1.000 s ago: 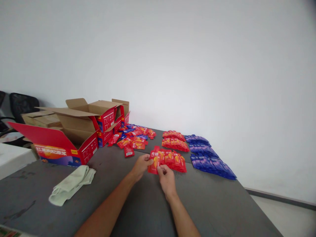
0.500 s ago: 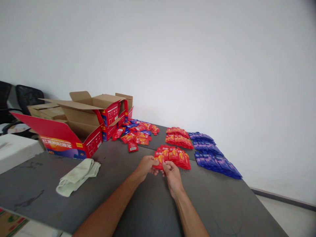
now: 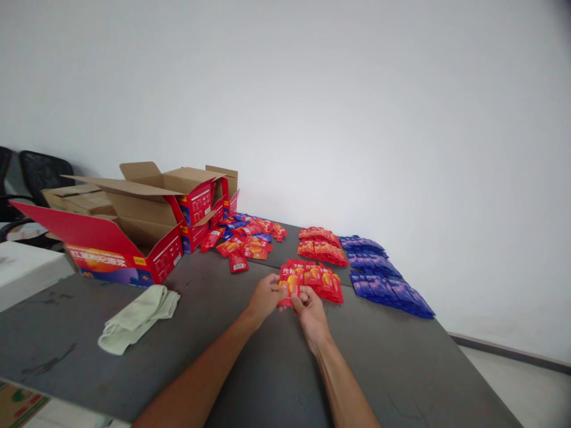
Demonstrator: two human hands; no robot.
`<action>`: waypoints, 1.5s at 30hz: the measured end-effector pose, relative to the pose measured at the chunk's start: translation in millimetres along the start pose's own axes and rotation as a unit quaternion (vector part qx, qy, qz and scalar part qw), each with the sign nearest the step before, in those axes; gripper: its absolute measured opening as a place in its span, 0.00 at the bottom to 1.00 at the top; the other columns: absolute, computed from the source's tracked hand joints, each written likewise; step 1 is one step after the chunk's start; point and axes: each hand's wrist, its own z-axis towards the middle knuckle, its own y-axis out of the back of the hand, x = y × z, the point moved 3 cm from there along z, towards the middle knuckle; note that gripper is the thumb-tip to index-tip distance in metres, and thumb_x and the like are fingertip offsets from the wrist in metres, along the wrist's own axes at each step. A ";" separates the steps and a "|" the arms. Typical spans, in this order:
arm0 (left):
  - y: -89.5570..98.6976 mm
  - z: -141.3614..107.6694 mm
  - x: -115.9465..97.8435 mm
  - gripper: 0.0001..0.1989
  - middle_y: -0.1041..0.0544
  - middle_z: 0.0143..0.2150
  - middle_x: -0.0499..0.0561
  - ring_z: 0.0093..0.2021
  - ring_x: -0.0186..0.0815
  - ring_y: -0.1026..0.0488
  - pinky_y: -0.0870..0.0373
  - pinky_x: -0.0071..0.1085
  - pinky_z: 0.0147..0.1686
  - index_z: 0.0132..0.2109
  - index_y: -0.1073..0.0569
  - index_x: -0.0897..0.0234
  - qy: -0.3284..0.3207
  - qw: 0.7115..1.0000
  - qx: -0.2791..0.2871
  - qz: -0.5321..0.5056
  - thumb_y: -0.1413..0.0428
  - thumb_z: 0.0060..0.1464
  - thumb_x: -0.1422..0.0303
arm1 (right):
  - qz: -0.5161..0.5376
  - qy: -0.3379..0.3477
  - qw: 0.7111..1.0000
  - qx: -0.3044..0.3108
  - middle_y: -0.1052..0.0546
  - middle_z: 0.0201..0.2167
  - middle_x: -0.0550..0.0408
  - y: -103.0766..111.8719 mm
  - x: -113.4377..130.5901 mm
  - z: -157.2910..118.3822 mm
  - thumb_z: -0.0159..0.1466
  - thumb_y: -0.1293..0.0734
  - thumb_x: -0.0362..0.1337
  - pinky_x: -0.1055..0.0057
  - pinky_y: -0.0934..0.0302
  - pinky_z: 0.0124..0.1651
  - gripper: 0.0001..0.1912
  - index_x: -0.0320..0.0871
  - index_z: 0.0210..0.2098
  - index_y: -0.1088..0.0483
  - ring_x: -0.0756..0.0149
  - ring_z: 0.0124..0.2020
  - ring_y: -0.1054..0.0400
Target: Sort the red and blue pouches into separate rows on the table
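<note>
Between my two hands is a red sachet [image 3: 289, 280] with an orange picture and white lettering on its front. My left hand [image 3: 266, 297] pinches its left edge, and my right hand [image 3: 310, 309] grips its lower right corner. Just behind it lies a row of overlapping red sachets [image 3: 325, 280]. Two more red rows [image 3: 322, 252] lie farther back. To the right are rows of blue sachets [image 3: 390, 291]. A loose heap of mixed red and blue sachets [image 3: 254, 238] spreads to the left of the rows.
Open red cartons [image 3: 165, 261] with raised flaps stand at the left. A folded pale green cloth [image 3: 138, 318] lies on the dark grey table [image 3: 267, 380]. A white box [image 3: 31, 273] sits at the left edge, and black chairs [image 3: 47, 172] are behind it. A wall borders the table's back.
Both hands have raised the red sachet slightly, and it now faces me more upright. The view has shifted a little; the rows and the heap look the same.
</note>
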 end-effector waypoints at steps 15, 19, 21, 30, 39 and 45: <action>27.2 16.7 8.9 0.13 0.30 0.22 0.44 0.22 0.28 0.36 0.41 0.25 0.25 0.26 0.30 0.65 0.021 0.991 -0.120 -0.053 0.40 0.41 0.59 | -0.128 -0.004 0.990 0.059 0.38 0.22 0.65 -2.5 -2.3 -6.0 0.51 0.34 0.33 0.76 0.49 0.28 0.05 0.44 0.29 0.35 0.73 0.24 0.46; 23.7 21.1 11.2 0.12 0.34 0.20 0.42 0.21 0.27 0.38 0.43 0.25 0.24 0.24 0.33 0.64 0.007 0.990 -0.134 -0.051 0.41 0.41 0.60 | -0.127 -0.020 0.989 0.067 0.39 0.22 0.66 -4.7 -3.1 -6.4 0.50 0.35 0.34 0.76 0.51 0.27 0.05 0.44 0.29 0.35 0.73 0.23 0.47; 22.3 22.5 12.3 0.12 0.36 0.19 0.41 0.20 0.27 0.39 0.44 0.24 0.22 0.24 0.35 0.63 0.003 0.986 -0.148 -0.076 0.41 0.40 0.62 | -0.130 -0.030 0.989 0.070 0.40 0.22 0.66 -5.8 -3.4 -6.6 0.50 0.35 0.34 0.77 0.52 0.27 0.06 0.44 0.29 0.36 0.74 0.23 0.48; 24.8 25.3 4.5 0.12 0.29 0.21 0.44 0.21 0.28 0.35 0.39 0.24 0.24 0.28 0.28 0.66 -0.018 0.990 -0.135 -0.048 0.38 0.41 0.62 | -0.145 -0.040 0.985 0.083 0.38 0.21 0.66 -5.7 -9.1 -7.7 0.52 0.35 0.34 0.76 0.52 0.26 0.06 0.42 0.31 0.34 0.74 0.22 0.47; 9.8 19.6 11.2 0.17 0.23 0.32 0.50 0.29 0.33 0.26 0.29 0.28 0.28 0.41 0.29 0.65 0.068 0.993 -0.097 -0.022 0.38 0.46 0.61 | -0.127 0.003 0.991 -0.039 0.34 0.21 0.64 9.1 -13.6 4.6 0.55 0.32 0.42 0.76 0.49 0.26 0.12 0.41 0.35 0.32 0.73 0.21 0.44; -8.3 12.1 22.6 0.20 0.25 0.29 0.46 0.25 0.30 0.27 0.28 0.27 0.26 0.42 0.32 0.65 0.062 0.996 -0.061 0.008 0.39 0.39 0.77 | -0.227 0.070 0.966 -0.099 0.28 0.23 0.59 23.5 -15.1 13.0 0.61 0.36 0.52 0.73 0.41 0.31 0.22 0.40 0.42 0.30 0.67 0.24 0.36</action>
